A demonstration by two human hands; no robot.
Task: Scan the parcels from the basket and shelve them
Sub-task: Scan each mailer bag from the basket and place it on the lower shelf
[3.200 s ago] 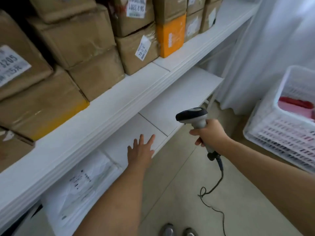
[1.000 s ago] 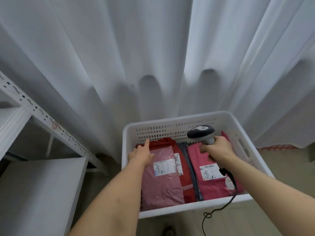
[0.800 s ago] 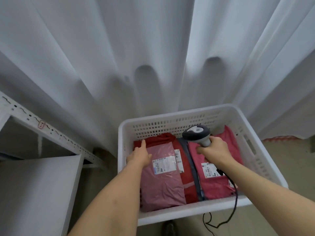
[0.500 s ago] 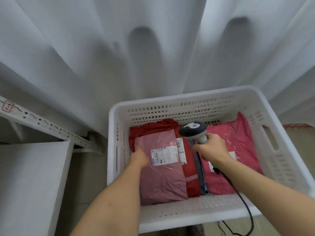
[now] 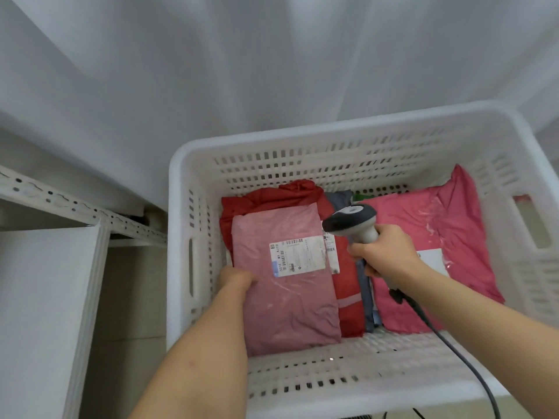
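A white basket [image 5: 193,182] with holes in its walls sits in front of a white curtain [image 5: 272,55]. Soft bags lie flat inside it.

The dusty pink parcel [image 5: 287,300] lies on the left side of the basket, on top of a red parcel [image 5: 272,195]. It has a white label [image 5: 298,260] on its top face. The left hand [image 5: 237,276] is at the left edge of this pink parcel, near the basket's left wall. Its fingers are curled down around the parcel's edge, so it grips the parcel. The fingertips are tucked out of sight under the bag.

The right hand [image 5: 382,252] is wrapped tight around the handle of a scanner [image 5: 351,220]. The scanner's dark head is just beside the top right corner of the pink parcel, above the label. A dark cord [image 5: 447,343] runs from the bottom of the handle and over the near wall of the basket.

A bright pink parcel [image 5: 438,231] lies on the right side of the basket, partly under the right hand. A thin grey bag [image 5: 364,297] shows between the red parcel and the bright pink one.

A white shelf [image 5: 45,297] stands to the left of the basket.
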